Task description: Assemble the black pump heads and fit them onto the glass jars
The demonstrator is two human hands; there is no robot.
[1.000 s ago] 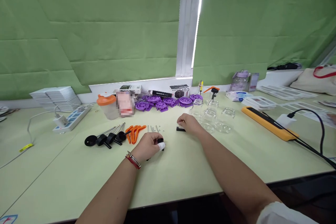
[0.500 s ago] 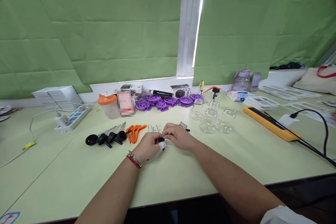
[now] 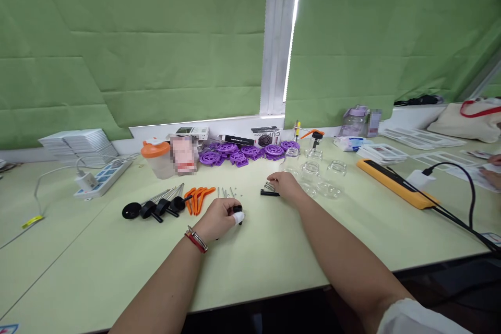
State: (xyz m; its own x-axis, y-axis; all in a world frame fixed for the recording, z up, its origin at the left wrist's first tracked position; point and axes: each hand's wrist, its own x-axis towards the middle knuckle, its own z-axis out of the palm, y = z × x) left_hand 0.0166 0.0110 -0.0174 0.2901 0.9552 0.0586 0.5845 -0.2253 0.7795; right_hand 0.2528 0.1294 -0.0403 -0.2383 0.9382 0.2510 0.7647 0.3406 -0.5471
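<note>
My left hand [image 3: 219,215] rests over the table with its fingers closed around a small black plastic part [image 3: 237,209]. A white wrap covers the thumb. Part of the black piece sticks out below the thumb, and the rest is hidden. Farther right, my right hand [image 3: 288,186] reaches down at several small metal springs [image 3: 269,186], fingertips bent over them and slightly apart. Just below those fingers lies a short black tube-like part [image 3: 269,193]. Thin metal pins [image 3: 225,192] lie behind my left hand.
Left of my hands are orange handles [image 3: 199,198] and black cups with metal rods [image 3: 147,210]. Purple discs [image 3: 239,153] line the back, with clear jars [image 3: 311,168] to their right. A yellow-orange power strip [image 3: 395,182] lies right. Another person's hand [image 3: 492,175] shows at the edge.
My right hand has left the black part at my left hand and moved right to the springs. My left hand keeps hold of the part. The view has shifted slightly.
</note>
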